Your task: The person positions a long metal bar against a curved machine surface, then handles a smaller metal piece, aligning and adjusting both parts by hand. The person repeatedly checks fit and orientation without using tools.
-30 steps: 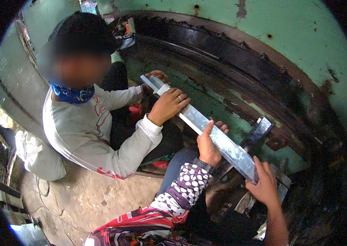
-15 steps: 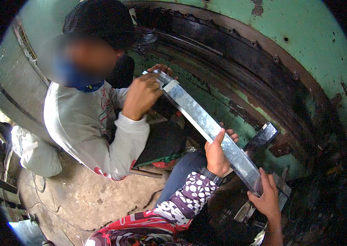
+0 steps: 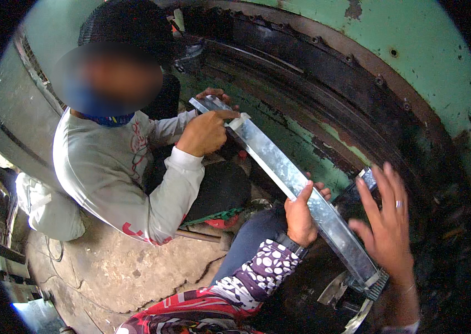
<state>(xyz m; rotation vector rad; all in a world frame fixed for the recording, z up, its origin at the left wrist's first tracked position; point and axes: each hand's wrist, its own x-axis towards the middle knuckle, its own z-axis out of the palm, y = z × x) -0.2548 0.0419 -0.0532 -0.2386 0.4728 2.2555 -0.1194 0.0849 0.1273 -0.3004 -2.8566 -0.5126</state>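
A long, flat metal bar runs slantwise from upper left to lower right, in front of a big round green machine housing with a dark, rusty inner ring. The left hand, in a dotted sleeve, has its grip clenched around the bar near its middle, fingers curled over the far edge. The right hand is released, fingers spread, hovering just beside the bar's lower end without grasping it. At the upper end, a co-worker in a pale long-sleeved shirt holds the bar with one hand and has the other hand behind it. The co-worker sits on a cracked concrete floor.
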